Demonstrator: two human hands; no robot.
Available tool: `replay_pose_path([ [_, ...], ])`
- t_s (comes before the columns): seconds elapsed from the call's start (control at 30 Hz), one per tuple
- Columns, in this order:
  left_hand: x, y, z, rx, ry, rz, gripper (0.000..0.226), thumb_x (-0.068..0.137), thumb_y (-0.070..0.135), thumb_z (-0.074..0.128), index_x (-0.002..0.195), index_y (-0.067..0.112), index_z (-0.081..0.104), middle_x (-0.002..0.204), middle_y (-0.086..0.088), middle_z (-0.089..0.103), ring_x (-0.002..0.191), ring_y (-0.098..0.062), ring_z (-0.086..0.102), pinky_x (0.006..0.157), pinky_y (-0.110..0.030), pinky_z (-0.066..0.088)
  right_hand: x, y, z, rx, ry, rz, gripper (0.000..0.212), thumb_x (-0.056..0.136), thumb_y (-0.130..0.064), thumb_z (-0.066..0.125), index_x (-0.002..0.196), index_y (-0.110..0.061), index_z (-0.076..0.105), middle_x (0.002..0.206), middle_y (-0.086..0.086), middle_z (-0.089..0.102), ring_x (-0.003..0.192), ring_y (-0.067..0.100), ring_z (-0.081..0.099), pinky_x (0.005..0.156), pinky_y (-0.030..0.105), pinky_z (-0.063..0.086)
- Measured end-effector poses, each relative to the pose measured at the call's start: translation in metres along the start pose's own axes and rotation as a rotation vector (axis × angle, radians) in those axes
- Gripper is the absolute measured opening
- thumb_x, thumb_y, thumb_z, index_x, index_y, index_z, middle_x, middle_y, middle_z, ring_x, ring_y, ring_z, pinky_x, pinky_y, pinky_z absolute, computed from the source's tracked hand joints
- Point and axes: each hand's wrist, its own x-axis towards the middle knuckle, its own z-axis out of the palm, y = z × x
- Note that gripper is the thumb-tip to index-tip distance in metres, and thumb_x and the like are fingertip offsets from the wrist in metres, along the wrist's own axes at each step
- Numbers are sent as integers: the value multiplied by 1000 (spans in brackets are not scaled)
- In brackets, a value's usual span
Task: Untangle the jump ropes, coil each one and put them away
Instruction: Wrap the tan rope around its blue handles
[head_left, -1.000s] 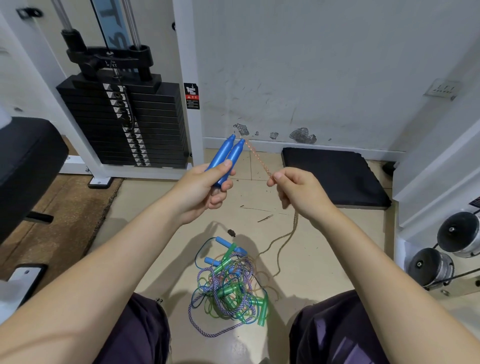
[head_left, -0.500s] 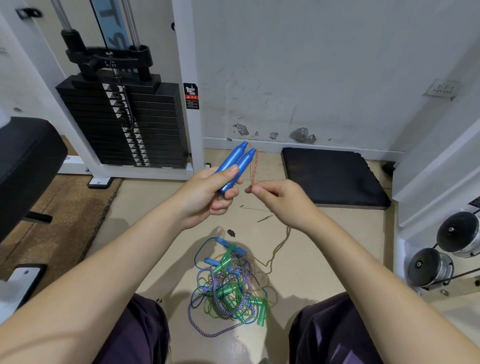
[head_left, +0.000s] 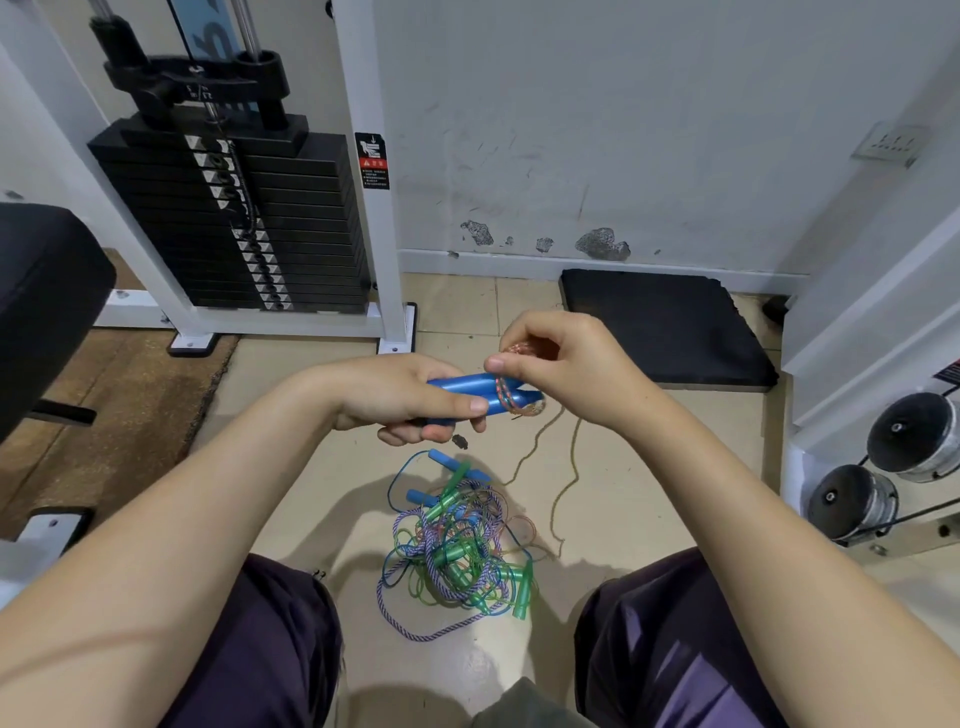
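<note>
My left hand (head_left: 400, 395) grips two blue jump-rope handles (head_left: 467, 391) held side by side, pointing right. Their orange braided rope (head_left: 506, 397) is wound a few turns around the handle tips. My right hand (head_left: 566, 371) pinches that rope just above the handles. The loose rest of the rope (head_left: 569, 478) trails down to the floor. Between my knees lies a tangled pile of ropes (head_left: 457, 540) with green, blue and purple-white cords and green and blue handles.
A black weight stack (head_left: 234, 223) in a white frame stands at the back left, a black bench pad (head_left: 47, 306) at the far left. A black floor mat (head_left: 660, 327) lies by the wall. Chrome dumbbells (head_left: 883, 467) sit on the right.
The handles dropped from tilting up to lying level. My right hand came in from the right and wound the orange rope around the handle tips.
</note>
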Motion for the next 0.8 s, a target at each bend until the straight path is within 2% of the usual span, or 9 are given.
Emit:
replay_pose_path([
  [0.07, 0, 0, 2, -13, -16, 24, 44, 91, 46, 61, 106, 4, 62, 59, 0, 45, 40, -11, 28, 42, -24, 24, 0, 1, -1, 161, -1, 41, 21, 79, -18, 79, 86, -14, 60, 70, 12, 55, 65, 17, 52, 63, 38, 50],
  [0.17, 0, 0, 4, -22, -7, 48, 44, 89, 46, 61, 104, 5, 62, 59, -1, 44, 41, -12, 27, 42, -24, 24, 0, 2, -2, 235, -5, 34, 28, 79, -14, 79, 84, -9, 52, 71, 11, 49, 65, 17, 48, 61, 33, 45],
  [0.27, 1, 3, 8, -20, -21, 57, 37, 91, 39, 59, 104, 4, 61, 59, 0, 43, 41, -11, 28, 42, -23, 23, -2, -1, 0, 233, -29, 38, 22, 80, -13, 78, 78, -6, 57, 69, 7, 52, 61, 8, 46, 57, 21, 41],
  [0.4, 3, 4, 13, -58, -55, 68, 41, 92, 38, 57, 107, 0, 57, 63, -3, 44, 40, -8, 27, 41, -20, 23, -3, -2, 4, 296, -84, 74, 12, 83, -10, 75, 83, -5, 64, 70, 2, 60, 63, 6, 52, 58, 18, 44],
  [0.53, 4, 3, 9, -224, -58, 105, 33, 97, 48, 48, 103, 16, 52, 66, -4, 46, 42, -8, 22, 43, -20, 15, -2, 4, -1, 444, -114, 108, 9, 90, -11, 66, 94, -2, 67, 92, 25, 66, 80, 17, 59, 72, 27, 47],
  [0.57, 4, 3, 6, -289, -53, 84, 32, 97, 48, 46, 106, 18, 53, 66, -5, 45, 43, -8, 22, 44, -21, 14, -2, 5, -3, 459, -127, 117, 10, 92, -12, 64, 96, -5, 69, 92, 25, 64, 80, 16, 57, 71, 26, 46],
  [0.63, 4, 3, 2, -405, -49, 62, 29, 96, 43, 41, 107, 20, 55, 67, -7, 44, 43, -8, 24, 45, -21, 14, -3, 8, -6, 488, -142, 136, 12, 92, -13, 63, 101, -13, 71, 91, 13, 66, 79, 13, 56, 70, 21, 47],
  [0.7, 2, 3, 0, -447, 3, 90, 22, 98, 37, 41, 101, 21, 56, 69, -9, 47, 43, -9, 27, 45, -21, 15, -3, 10, -9, 510, -148, 141, 17, 90, -13, 65, 105, -18, 72, 99, 9, 69, 84, 13, 60, 77, 25, 51],
  [0.8, 5, 1, 0, -450, 132, 193, 25, 95, 30, 50, 108, 9, 52, 71, -13, 51, 42, -9, 32, 41, -18, 20, -4, 8, -9, 530, -132, 130, 21, 87, -10, 68, 106, -18, 72, 106, 7, 71, 89, 14, 61, 80, 26, 53],
])
